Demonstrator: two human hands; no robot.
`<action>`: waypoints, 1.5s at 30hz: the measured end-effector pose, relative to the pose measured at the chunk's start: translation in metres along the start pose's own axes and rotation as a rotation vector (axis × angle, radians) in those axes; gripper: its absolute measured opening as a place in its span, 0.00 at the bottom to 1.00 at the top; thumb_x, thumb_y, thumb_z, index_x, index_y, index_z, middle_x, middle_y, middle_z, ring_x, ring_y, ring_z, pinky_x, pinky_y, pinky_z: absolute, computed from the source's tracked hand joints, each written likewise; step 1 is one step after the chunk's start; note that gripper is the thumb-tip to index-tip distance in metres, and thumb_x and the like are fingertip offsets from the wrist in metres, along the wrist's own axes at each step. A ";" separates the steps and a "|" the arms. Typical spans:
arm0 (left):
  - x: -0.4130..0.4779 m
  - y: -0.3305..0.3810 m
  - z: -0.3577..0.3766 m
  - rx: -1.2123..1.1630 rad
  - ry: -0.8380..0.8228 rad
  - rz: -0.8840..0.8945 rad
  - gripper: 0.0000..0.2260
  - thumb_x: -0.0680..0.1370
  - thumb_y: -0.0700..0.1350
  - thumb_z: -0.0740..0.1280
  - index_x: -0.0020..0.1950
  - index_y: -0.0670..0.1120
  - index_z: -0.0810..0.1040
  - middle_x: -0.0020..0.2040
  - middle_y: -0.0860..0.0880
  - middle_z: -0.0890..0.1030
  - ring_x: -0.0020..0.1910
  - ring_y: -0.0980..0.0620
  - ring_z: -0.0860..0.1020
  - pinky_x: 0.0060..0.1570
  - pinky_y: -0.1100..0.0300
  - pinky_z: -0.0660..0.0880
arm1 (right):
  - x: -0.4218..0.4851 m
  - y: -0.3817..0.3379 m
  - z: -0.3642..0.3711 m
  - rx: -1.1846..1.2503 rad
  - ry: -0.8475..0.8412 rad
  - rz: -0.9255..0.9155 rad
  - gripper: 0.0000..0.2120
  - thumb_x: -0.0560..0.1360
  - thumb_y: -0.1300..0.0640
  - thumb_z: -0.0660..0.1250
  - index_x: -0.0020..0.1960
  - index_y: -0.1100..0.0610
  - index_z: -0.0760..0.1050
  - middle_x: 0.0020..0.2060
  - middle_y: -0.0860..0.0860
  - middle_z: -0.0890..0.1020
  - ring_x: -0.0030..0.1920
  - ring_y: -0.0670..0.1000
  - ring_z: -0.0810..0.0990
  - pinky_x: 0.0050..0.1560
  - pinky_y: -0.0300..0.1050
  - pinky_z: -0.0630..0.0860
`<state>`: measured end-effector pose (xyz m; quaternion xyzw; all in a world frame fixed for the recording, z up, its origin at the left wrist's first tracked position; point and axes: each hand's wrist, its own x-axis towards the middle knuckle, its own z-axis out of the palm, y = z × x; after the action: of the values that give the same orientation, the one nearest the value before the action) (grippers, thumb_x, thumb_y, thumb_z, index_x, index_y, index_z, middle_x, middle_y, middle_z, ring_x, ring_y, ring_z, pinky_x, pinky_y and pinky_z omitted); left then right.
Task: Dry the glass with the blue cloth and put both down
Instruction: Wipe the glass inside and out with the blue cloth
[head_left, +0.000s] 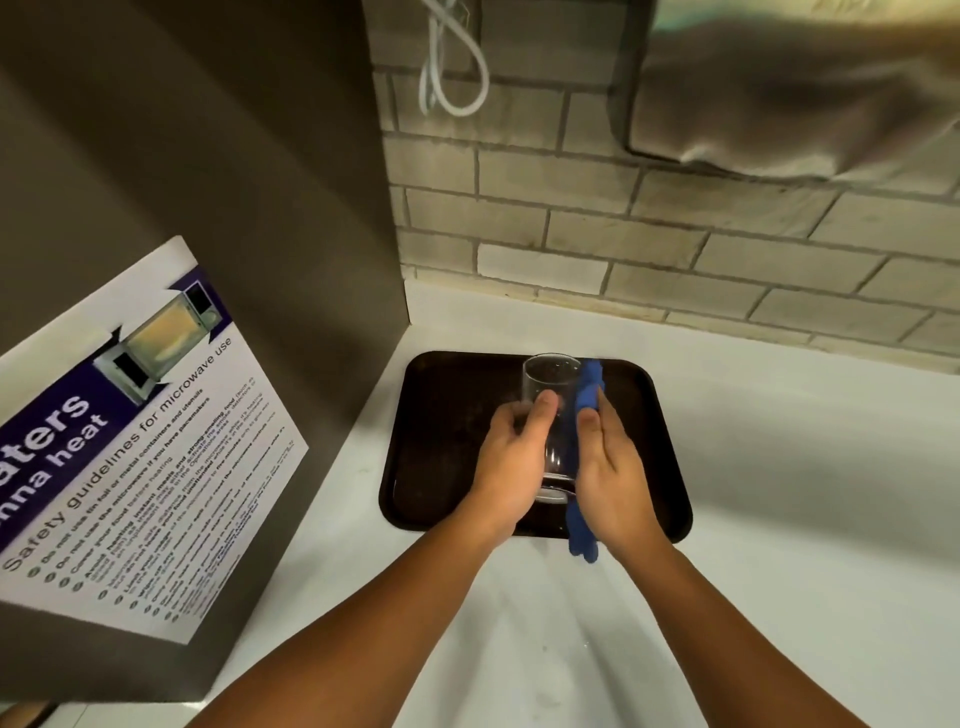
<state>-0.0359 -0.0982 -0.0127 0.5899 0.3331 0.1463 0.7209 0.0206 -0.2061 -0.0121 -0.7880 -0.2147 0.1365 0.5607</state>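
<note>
- Your two bare forearms reached in from the bottom edge, over the white counter (779, 467), and met above the dark tray (441, 415).
- Your left hand (511, 452) was wrapped around the left side of the glass (550, 405), thumb laid across the front of it, fingers curled behind.
- You held the glass upright above the tray, its open rim toward the wall and its thick base low between your palms; whether the base touched the tray could not be told.
- Your right hand (610, 467) pressed the blue cloth (584, 431) flat against the right side of the glass, thumb on top of the cloth.
- You had the cloth running up past the thumb to near the rim, with a loose tail hanging below your palm past the tray's near edge.
- Both of your hands were close together, clamped on the glass from either side.
- Left of you stood a grey panel with a microwave safety poster (140, 457).
- Behind the tray rose a pale brick wall (675, 234), with a white cable (452, 78) looped high on it.
</note>
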 end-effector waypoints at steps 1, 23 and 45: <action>-0.001 0.000 0.002 0.003 -0.007 -0.001 0.12 0.84 0.66 0.66 0.60 0.60 0.78 0.56 0.55 0.87 0.55 0.60 0.87 0.53 0.62 0.80 | 0.003 -0.001 -0.002 -0.012 0.016 0.010 0.24 0.90 0.47 0.52 0.85 0.49 0.62 0.73 0.47 0.79 0.65 0.34 0.80 0.64 0.26 0.71; 0.003 0.011 -0.004 -0.484 -0.067 -0.307 0.27 0.82 0.67 0.69 0.63 0.45 0.89 0.57 0.41 0.92 0.51 0.44 0.92 0.46 0.52 0.87 | -0.037 0.002 0.002 0.104 -0.058 -0.053 0.22 0.90 0.47 0.55 0.83 0.45 0.67 0.77 0.45 0.77 0.75 0.41 0.76 0.76 0.39 0.72; -0.015 0.015 -0.004 -0.383 -0.080 -0.198 0.20 0.86 0.60 0.66 0.69 0.49 0.86 0.60 0.42 0.92 0.54 0.45 0.92 0.43 0.54 0.87 | -0.034 -0.010 -0.005 0.210 -0.033 -0.019 0.22 0.90 0.51 0.55 0.83 0.46 0.66 0.77 0.46 0.77 0.76 0.45 0.77 0.76 0.41 0.74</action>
<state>-0.0466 -0.1006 0.0060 0.4120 0.3268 0.1120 0.8431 -0.0088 -0.2246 -0.0016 -0.7204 -0.2159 0.1661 0.6379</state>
